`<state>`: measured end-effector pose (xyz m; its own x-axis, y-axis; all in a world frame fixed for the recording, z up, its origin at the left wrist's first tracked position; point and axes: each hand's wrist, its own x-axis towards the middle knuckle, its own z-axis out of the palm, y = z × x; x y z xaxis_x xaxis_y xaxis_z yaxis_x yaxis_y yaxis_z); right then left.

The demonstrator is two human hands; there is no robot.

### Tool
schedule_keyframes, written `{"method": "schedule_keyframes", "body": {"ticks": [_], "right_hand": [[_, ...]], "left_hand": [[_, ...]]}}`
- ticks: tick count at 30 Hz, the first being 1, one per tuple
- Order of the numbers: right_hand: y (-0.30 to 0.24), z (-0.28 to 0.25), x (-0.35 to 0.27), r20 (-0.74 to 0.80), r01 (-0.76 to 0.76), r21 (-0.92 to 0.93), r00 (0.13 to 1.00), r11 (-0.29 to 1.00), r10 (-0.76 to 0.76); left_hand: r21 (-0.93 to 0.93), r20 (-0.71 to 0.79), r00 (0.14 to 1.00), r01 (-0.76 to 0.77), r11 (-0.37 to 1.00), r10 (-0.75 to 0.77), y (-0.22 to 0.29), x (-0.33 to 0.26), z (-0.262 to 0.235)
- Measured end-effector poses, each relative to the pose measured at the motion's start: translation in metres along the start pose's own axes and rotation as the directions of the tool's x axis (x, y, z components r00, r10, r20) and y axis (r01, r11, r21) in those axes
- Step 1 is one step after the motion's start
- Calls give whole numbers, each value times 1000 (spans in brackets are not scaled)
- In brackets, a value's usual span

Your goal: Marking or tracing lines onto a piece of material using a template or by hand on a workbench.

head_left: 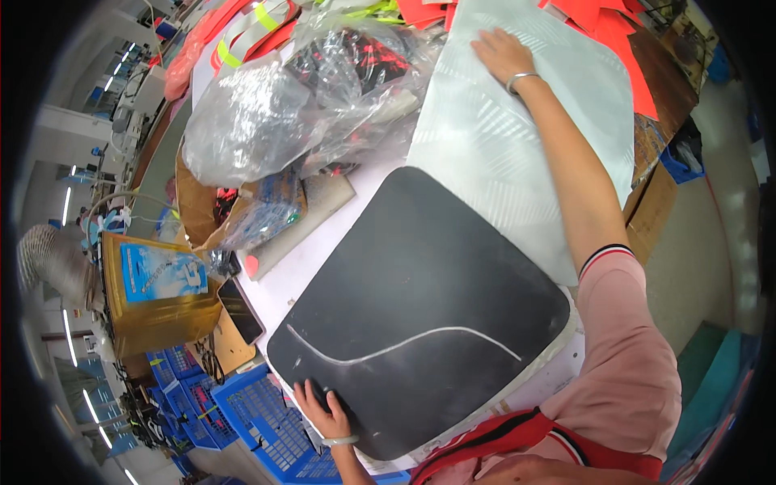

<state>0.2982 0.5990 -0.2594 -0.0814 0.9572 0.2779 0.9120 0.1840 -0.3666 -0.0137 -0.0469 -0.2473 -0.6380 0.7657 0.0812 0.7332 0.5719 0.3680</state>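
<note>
A large black rounded panel (420, 299) with a curved chalk line lies on the white table (315, 250). My left hand (323, 408) rests on the panel's near left corner, fingers pressed flat on its edge. Overlapping its far side is a silver-grey sheet (501, 137) of the same rounded shape. My right hand (503, 52) lies palm down on the far end of that sheet, arm stretched out, a bangle on the wrist. Neither hand grips anything.
Clear plastic bags (299, 97) of dark and red pieces are heaped at the far left. Orange fabric pieces (606, 32) lie at the far right. A phone (241, 311) and a brown box (158, 299) sit left, blue crates (259, 412) below.
</note>
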Motion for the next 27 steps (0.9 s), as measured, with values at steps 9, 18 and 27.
{"method": "schedule_keyframes", "body": {"ticks": [9,18,27], "right_hand": [[-10,-103,-234,59,352,395,912,848,-406],[-17,-145,-394,279,65,311,947,948,-157],[36,-110,-349,311,-58,491,944,869,-113]], "left_hand": [[-136,-97,968,219,966,-233,-26,-48,0],[-569,-218,940,96,817,-262,-59,-63,14],[-423,-297,940,27,906,-167,-70,-47,31]]}}
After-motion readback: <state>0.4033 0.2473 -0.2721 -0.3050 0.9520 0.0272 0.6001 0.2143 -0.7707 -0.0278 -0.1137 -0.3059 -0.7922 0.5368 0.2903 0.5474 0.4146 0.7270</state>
